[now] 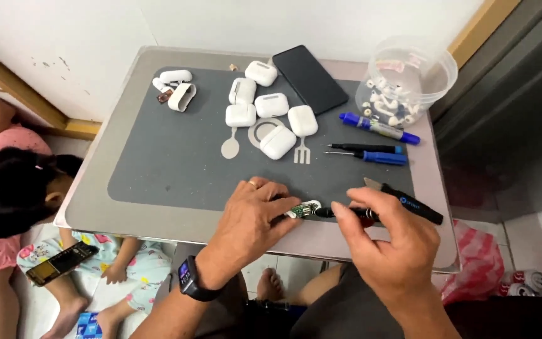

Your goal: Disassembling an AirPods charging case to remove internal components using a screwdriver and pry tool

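White earbud part (303, 209) under left hand (255, 216)

Even soft daylight, faint shadows, slight blur

A home corner turned into a small repair bench.
A low table (127, 216) with a grey mat (177, 157) holds white earbud cases (272, 105) and screwdrivers (371, 152); a child (14, 194) sits on the tiled floor alongside.

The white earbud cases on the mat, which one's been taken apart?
The earbud case at the mat's far left: an empty shell beside loose pieces. The six clustered cases are closed.
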